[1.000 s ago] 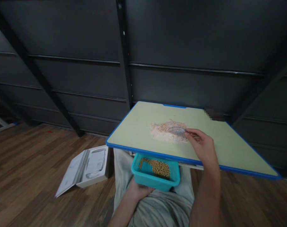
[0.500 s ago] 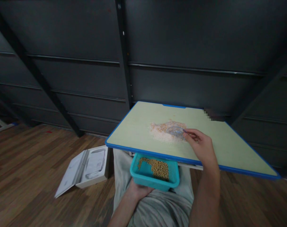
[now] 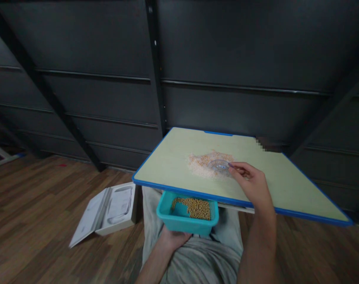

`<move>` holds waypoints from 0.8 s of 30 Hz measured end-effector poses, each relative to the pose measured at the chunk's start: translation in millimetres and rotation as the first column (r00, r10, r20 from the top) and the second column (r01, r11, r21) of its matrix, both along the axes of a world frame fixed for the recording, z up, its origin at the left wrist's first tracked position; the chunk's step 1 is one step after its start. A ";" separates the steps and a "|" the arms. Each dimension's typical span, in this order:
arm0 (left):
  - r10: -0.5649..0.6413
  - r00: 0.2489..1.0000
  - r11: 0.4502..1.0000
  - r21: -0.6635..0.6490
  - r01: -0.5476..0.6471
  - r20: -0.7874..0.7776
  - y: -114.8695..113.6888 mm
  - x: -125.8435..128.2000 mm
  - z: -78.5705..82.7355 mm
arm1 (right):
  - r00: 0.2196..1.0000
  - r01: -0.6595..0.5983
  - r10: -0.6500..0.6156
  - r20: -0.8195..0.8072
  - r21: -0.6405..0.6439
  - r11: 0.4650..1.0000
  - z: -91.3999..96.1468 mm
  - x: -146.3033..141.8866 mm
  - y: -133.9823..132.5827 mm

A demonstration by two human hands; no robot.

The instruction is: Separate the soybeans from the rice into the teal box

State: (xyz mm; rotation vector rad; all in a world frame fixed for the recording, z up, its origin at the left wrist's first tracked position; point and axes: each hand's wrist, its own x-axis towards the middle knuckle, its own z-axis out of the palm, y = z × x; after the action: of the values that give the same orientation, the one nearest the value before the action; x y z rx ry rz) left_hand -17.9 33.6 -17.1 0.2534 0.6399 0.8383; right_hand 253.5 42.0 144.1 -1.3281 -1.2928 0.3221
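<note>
The right hand (image 3: 245, 170) pinches a clear dish (image 3: 219, 166) at the grain heap (image 3: 198, 168) amid the table (image 3: 164, 161), likely for easy tilting. The left hand (image 3: 173, 239) supports the tub (image 3: 185, 226) of beans (image 3: 200, 209) from below by the near edge, probably to steady it. An open box (image 3: 134, 209) lies off the near-left corner; a wall (image 3: 232, 51) blocks the far edge.
</note>
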 end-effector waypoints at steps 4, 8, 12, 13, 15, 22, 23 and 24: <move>0.014 1.000 1.000 0.017 -0.015 0.028 -0.4 1.6 2.5 | 1.000 -0.001 0.001 -0.005 -0.003 1.000 -0.9 0.5 -0.1; 0.028 0.999 0.999 0.046 -0.029 0.020 -0.9 3.7 4.9 | 1.000 -0.005 0.005 -0.001 -0.014 1.000 -0.9 0.4 0.4; 0.037 0.999 0.999 0.024 -0.037 0.013 -0.7 3.5 4.1 | 1.000 -0.019 0.019 -0.001 -0.041 0.999 -2.2 0.6 2.0; 0.036 0.999 0.999 0.002 -0.036 0.007 -0.3 2.9 2.5 | 1.000 -0.020 0.020 -0.002 -0.047 0.999 -2.5 0.6 2.3; 0.033 0.999 0.999 -0.035 -0.033 -0.008 0.8 1.5 -1.9 | 1.000 -0.025 0.025 0.000 -0.057 0.998 -2.9 0.4 2.3; 0.026 1.000 0.997 -0.073 -0.025 0.014 4.1 1.1 -11.3 | 0.997 -0.072 0.075 0.034 -0.091 0.993 -2.9 0.3 0.0; 0.025 1.000 0.996 -0.081 -0.024 0.008 4.2 1.5 -11.5 | 0.996 -0.075 0.078 0.037 -0.095 0.993 -3.0 0.4 0.0; 0.024 1.000 0.996 -0.089 -0.024 0.000 4.2 1.9 -11.5 | 0.996 -0.077 0.081 0.038 -0.098 0.992 -3.1 0.6 0.0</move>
State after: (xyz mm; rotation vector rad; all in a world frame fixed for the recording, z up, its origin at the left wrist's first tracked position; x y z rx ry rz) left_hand -15.9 37.8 -28.6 0.1650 0.6786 0.8303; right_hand 254.1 42.0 141.0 -1.3731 -1.3827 0.4183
